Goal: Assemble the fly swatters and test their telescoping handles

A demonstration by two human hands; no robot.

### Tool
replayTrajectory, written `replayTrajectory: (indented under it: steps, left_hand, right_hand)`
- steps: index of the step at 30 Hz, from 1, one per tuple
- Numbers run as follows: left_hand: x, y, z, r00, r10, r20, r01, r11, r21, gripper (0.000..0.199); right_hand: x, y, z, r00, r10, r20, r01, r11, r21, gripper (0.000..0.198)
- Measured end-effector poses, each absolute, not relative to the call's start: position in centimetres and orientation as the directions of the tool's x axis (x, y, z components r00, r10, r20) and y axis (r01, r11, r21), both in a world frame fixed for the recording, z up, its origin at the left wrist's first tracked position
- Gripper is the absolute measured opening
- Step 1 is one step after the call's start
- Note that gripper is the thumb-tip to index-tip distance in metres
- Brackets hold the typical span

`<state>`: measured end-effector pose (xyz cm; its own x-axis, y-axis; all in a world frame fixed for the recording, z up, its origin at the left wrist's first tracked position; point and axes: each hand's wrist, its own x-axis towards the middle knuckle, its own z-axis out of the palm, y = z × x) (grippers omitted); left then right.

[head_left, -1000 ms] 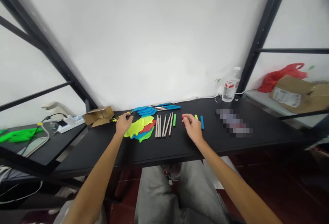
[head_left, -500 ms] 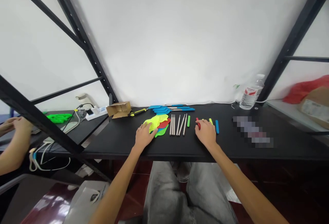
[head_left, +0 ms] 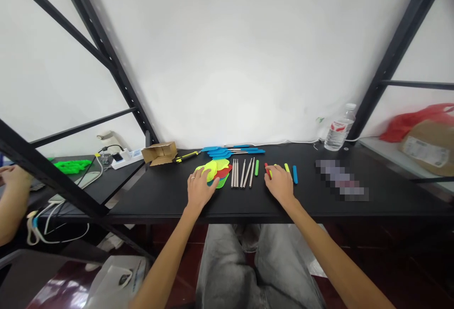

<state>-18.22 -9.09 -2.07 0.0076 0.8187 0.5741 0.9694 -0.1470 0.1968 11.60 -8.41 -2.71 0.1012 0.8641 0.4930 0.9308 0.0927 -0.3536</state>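
My left hand (head_left: 200,187) rests with fingers spread at the front of a pile of perforated fly swatter heads. A yellow head (head_left: 220,162) lies on top, with a red head (head_left: 224,172) and a green head (head_left: 223,182) showing below. My right hand (head_left: 280,181) is closed over the short coloured handles, its fingertips on a yellow handle (head_left: 270,173) that is partly hidden. A red handle (head_left: 266,166) lies just left of these fingers. Beside the hand are another yellow handle (head_left: 287,168) and a blue handle (head_left: 295,174). Between my hands lie several metal rods (head_left: 243,173) and a green handle (head_left: 257,168).
Blue fly swatters (head_left: 230,151) lie along the wall. An open cardboard box (head_left: 159,153) and a yellow-black cutter (head_left: 187,156) are left of them. A water bottle (head_left: 339,129) stands at the right. Another person's arm (head_left: 14,200) is at the far left.
The view has shifted slightly right. Under my right hand, the red handle now lies left of the fingers, and a yellow one shows at the fingertips. My left hand stays at the pile.
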Motion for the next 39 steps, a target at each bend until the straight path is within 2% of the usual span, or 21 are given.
replayTrajectory:
  steps: [3, 5, 8, 13, 19, 23, 27, 30, 32, 34, 36, 39]
  left_hand:
    - [-14.3, -9.3, -1.5, 0.092, 0.798, 0.596, 0.946, -0.257, 0.198, 0.039]
    - [-11.2, -9.4, -1.2, 0.163, 0.784, 0.600, 0.921, -0.339, 0.193, 0.034]
    - [-7.1, -9.4, -1.0, 0.230, 0.788, 0.571, 0.913, -0.378, 0.153, 0.026]
    - [-4.0, -9.3, -1.0, 0.247, 0.831, 0.499, 0.945, -0.320, 0.065, 0.025]
    - [-3.4, -9.0, 0.0, 0.184, 0.900, 0.396, 0.975, -0.217, 0.039, 0.026]
    - [-3.5, -8.6, 0.4, 0.089, 0.941, 0.326, 0.984, -0.134, 0.118, 0.030]
    - [-4.7, -7.3, 0.4, 0.022, 0.951, 0.308, 0.931, -0.131, 0.339, 0.033]
    - [-5.8, -5.3, 0.3, 0.008, 0.935, 0.354, 0.772, -0.231, 0.593, 0.032]
    - [-6.3, -3.8, 0.1, -0.030, 0.931, 0.363, 0.541, -0.291, 0.789, 0.024]
    - [-6.6, -2.2, -0.3, -0.076, 0.940, 0.332, 0.239, -0.306, 0.922, 0.020]
    - [-6.8, -0.9, -0.8, -0.105, 0.955, 0.277, -0.035, -0.282, 0.959, 0.028]
    - [-7.0, 0.5, -1.2, -0.103, 0.971, 0.216, -0.302, -0.237, 0.924, 0.047]
  right_hand:
    - [11.9, -8.6, -2.6, 0.236, 0.794, 0.560, 0.918, 0.007, -0.397, 0.028]
    - [12.1, -8.7, -2.6, 0.340, 0.764, 0.549, 0.900, -0.096, -0.424, 0.031]
    - [12.2, -8.7, -2.8, 0.364, 0.788, 0.496, 0.902, -0.165, -0.400, 0.035]
    - [12.4, -8.5, -3.1, 0.293, 0.824, 0.484, 0.929, -0.126, -0.348, 0.036]
    - [12.8, -8.5, -3.0, 0.297, 0.846, 0.443, 0.920, -0.130, -0.370, 0.035]
    - [13.0, -8.7, -2.7, 0.325, 0.845, 0.425, 0.908, -0.153, -0.389, 0.033]
    - [13.0, -8.8, -2.4, 0.337, 0.845, 0.415, 0.902, -0.164, -0.399, 0.033]
    - [13.0, -8.8, -2.2, 0.331, 0.848, 0.414, 0.903, -0.158, -0.399, 0.037]
    - [12.9, -8.7, -2.2, 0.332, 0.847, 0.415, 0.903, -0.159, -0.398, 0.039]
    - [12.9, -8.7, -2.3, 0.336, 0.843, 0.420, 0.903, -0.162, -0.398, 0.039]
    - [12.8, -8.6, -2.3, 0.335, 0.839, 0.428, 0.904, -0.158, -0.397, 0.039]
    - [12.8, -8.4, -2.4, 0.322, 0.840, 0.436, 0.909, -0.146, -0.390, 0.039]
